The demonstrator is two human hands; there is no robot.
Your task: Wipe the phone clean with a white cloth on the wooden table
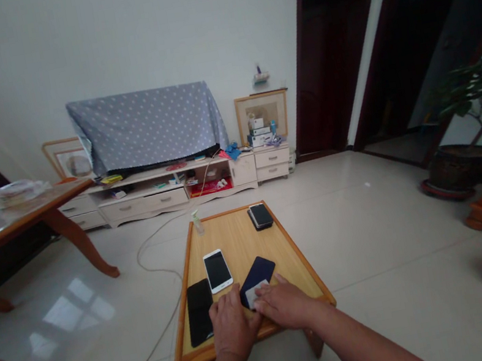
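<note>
The dark blue flat phone [258, 271] is lying aslant near the front edge of the small light-wood table [233, 241], its lower end partly hidden. The person's right hand [283, 302] is pressing a folded pale grey cloth [256, 293] onto it, fingers spread. The left hand [233, 322] is resting at the phone's lower end, fingers bending; whether it is gripping the phone is hard to tell. The white-framed phone [217, 270] and the large black phone [199, 312] are lying to the left, the black one seemingly partly covered by that hand.
</note>
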